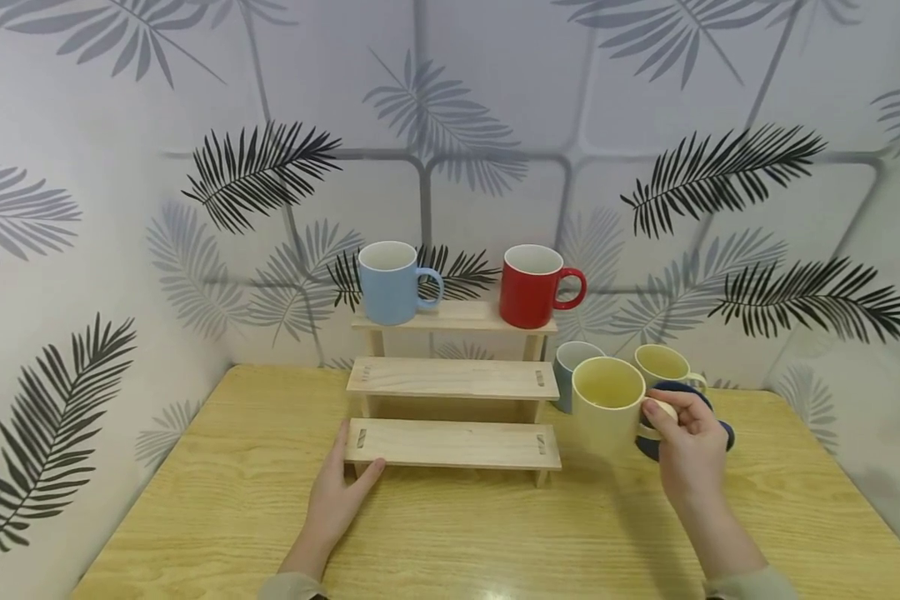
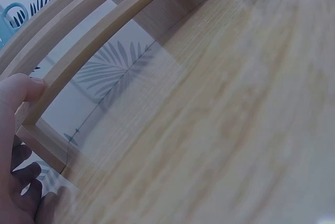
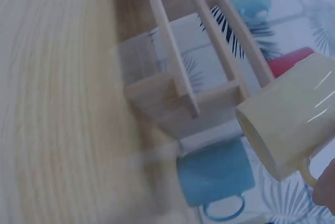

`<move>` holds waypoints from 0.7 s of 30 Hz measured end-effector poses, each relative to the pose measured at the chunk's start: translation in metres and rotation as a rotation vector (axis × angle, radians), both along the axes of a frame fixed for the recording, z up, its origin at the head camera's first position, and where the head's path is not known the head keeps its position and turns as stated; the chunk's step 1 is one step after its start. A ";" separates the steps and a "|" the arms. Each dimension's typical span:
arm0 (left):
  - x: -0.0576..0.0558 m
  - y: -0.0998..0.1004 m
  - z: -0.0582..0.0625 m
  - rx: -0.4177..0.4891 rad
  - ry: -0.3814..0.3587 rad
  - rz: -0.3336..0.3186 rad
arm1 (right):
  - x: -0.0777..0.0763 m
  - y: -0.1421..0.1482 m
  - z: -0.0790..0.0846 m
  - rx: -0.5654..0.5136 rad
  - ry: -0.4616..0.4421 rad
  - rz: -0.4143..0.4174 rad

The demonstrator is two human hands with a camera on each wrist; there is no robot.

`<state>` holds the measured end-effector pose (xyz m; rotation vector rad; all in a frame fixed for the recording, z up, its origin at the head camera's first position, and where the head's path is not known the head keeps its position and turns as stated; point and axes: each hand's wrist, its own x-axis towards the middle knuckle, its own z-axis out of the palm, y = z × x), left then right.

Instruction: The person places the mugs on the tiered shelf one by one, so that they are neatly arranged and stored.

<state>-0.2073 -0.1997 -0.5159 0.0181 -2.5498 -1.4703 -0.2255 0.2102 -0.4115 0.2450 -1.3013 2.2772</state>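
So the right hand (image 1: 693,450) has a yellow mug (image 1: 607,404) pinched by its handle, held up off the surface (image 1: 495,542) just right of the wooden rack (image 1: 450,379). The mug's open top faces up and I can see right into it. Left hand (image 1: 333,496) is gripping the near left corner of the rack's lowest step, thumb on the front edge.

Top step has a light blue mug (image 1: 387,287) toward the left and a red mug (image 1: 527,290) toward the right, both upright with handles pointing right. Over on the right side of the surface, behind the held mug, there's a grey-blue mug (image 1: 565,383) close to the rack, a second yellow mug (image 1: 662,364) farther right, and a dark blue mug (image 1: 648,448) partly hidden by the right hand.
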 end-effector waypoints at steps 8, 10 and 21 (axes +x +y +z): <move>-0.001 0.000 0.001 -0.001 0.008 0.001 | -0.001 -0.031 0.016 0.051 0.028 -0.005; -0.001 -0.001 0.001 -0.003 0.014 0.003 | -0.003 -0.041 0.017 0.039 0.060 0.015; -0.002 -0.001 -0.001 0.003 0.035 -0.002 | -0.026 -0.099 0.022 0.103 0.139 0.030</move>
